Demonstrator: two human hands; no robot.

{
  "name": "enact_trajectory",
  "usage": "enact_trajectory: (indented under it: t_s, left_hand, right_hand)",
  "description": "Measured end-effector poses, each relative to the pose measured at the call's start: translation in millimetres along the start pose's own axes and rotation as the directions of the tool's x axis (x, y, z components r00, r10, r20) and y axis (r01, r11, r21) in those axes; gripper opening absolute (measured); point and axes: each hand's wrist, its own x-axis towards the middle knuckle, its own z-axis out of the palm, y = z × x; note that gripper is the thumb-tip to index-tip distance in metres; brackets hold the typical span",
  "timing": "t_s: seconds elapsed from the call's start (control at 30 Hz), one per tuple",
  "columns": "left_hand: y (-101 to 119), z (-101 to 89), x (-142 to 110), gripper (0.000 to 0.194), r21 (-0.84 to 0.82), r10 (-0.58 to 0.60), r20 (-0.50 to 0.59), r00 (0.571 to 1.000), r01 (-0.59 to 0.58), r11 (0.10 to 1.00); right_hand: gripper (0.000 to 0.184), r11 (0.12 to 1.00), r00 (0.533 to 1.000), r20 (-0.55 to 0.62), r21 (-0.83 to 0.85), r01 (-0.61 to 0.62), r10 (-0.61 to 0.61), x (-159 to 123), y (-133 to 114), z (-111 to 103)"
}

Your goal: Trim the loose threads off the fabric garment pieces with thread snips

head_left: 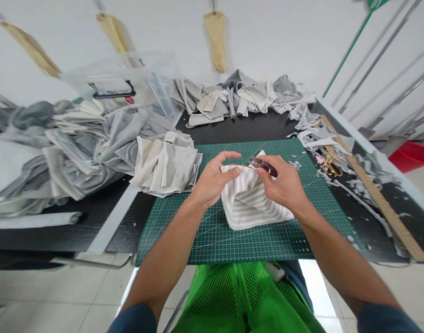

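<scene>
**Two hands and a striped cloth on the green mat**

The left hand (212,181) pinches the top edge of a striped cloth (251,203) between thumb and fingers. The right hand (284,183) is closed around a small cutting tool (264,165) with a dark red handle. The tip of the tool sits at the top edge of the cloth, just beside the left thumb.

The cloth is white with grey stripes. It is folded and stands up a bit like a little tent. Its bottom rests on the green cutting mat (233,240), near the middle of the mat.

To the left of the mat lies a stack of folded cloth pieces (165,166). Further left is a big heap of grey and cream fabric (76,148). A clear plastic box (121,83) stands far on the left. Another fabric pile (240,97) lies along the far edge of the black table (253,127).

On the right, gold scissors (332,167) lie among thin scraps. A long wooden ruler (371,189) lies beside them, running from far to near.
</scene>
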Motion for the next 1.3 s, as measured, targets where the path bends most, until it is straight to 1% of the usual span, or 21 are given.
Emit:
enact_trajectory:
  t_s: [0.07,0.13,0.27,0.3,0.33,0.47,0.73,0.93,1.13,1.3]
  left_hand:
    - [-1.5,-1.1,1.0,0.047,0.049,0.016,-0.069,0.998,-0.013,0.999]
    - [-1.2,-2.1,1.8,0.045,0.058,0.019,-0.110,0.994,-0.012,0.998]
    - [3.1,-3.3,2.6,0.045,-0.008,-0.025,-0.117,0.993,0.024,1.000]
    - [4.2,-3.5,2.6,0.046,-0.023,-0.036,-0.115,0.993,0.034,0.999]
    - [5.2,-3.7,2.5,0.046,-0.035,-0.044,-0.114,0.992,0.040,0.999]
    - [6.8,-4.5,1.9,0.047,-0.064,-0.045,-0.116,0.992,0.038,0.997]
    - [6.4,-4.6,1.2,0.048,-0.073,-0.051,-0.099,0.994,0.044,0.996]
    - [6.8,-4.0,1.6,0.050,-0.065,-0.058,-0.097,0.994,0.051,0.997]
    - [7.5,-1.6,0.8,0.049,-0.061,-0.058,-0.089,0.994,0.053,0.997]
    - [7.8,-0.7,-0.2,0.049,-0.073,-0.040,-0.089,0.995,0.033,0.997]
  right_hand:
    - [0.026,1.000,1.000,0.008,-0.009,0.029,-0.029,0.8,0.6,-0.6]
    - [0.030,0.998,0.998,0.007,-0.008,0.065,-0.065,1.9,-0.3,-1.7]
    - [0.050,0.994,0.993,-0.038,-0.026,0.107,-0.108,1.5,-4.0,-1.9]
    - [0.052,0.993,0.992,-0.039,-0.031,0.115,-0.116,0.9,-4.9,-1.4]
    - [0.050,0.991,0.991,-0.035,-0.035,0.130,-0.131,0.2,-5.7,-0.8]
    - [0.034,0.968,0.970,-0.035,-0.075,0.238,-0.241,-1.3,-7.3,2.0]
    - [0.032,0.942,0.948,-0.058,-0.145,0.303,-0.314,-1.6,-2.6,6.1]
    - [0.033,0.945,0.948,-0.077,-0.135,0.297,-0.309,-2.3,-1.3,7.6]
    - [0.028,0.944,0.945,-0.104,-0.149,0.294,-0.311,-1.9,-1.8,6.5]
    - [0.030,0.947,0.953,-0.078,-0.156,0.279,-0.294,-2.2,-5.9,4.5]
